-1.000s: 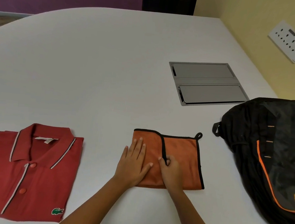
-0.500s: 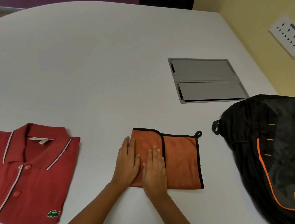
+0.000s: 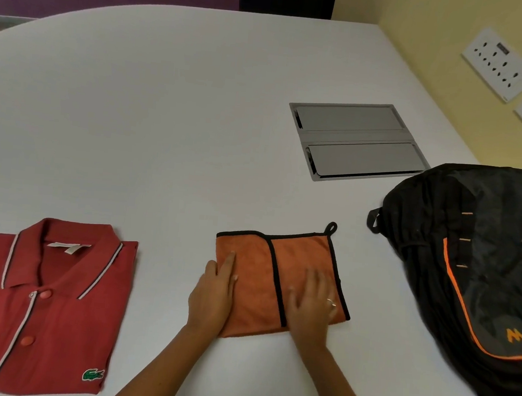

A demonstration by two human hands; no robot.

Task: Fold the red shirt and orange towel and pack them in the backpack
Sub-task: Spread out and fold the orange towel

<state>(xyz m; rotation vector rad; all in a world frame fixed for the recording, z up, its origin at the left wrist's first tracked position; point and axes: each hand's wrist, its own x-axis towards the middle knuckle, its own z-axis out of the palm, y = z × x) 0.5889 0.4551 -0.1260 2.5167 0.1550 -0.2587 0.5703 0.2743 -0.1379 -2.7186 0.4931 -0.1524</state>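
The orange towel [image 3: 256, 276], edged in black with a small hanging loop, lies folded on the white table in front of me. My left hand [image 3: 213, 298] rests flat on the towel's left edge, fingers straight. My right hand [image 3: 310, 303], slightly blurred, lies flat on the towel's right half with fingers spread. The red shirt [image 3: 42, 305] lies folded at the left, collar away from me. The black backpack [image 3: 474, 273] with orange trim lies at the right, apart from the towel.
A grey metal cable hatch [image 3: 356, 143] is set flush into the table [image 3: 165, 126] behind the towel. Wall sockets [image 3: 501, 67] sit on the yellow wall at the right. The table's curved far edge meets a purple wall.
My right hand has slid from the towel's middle to its right half. The left hand shifted slightly left to the towel's edge. Both stay flat on it.
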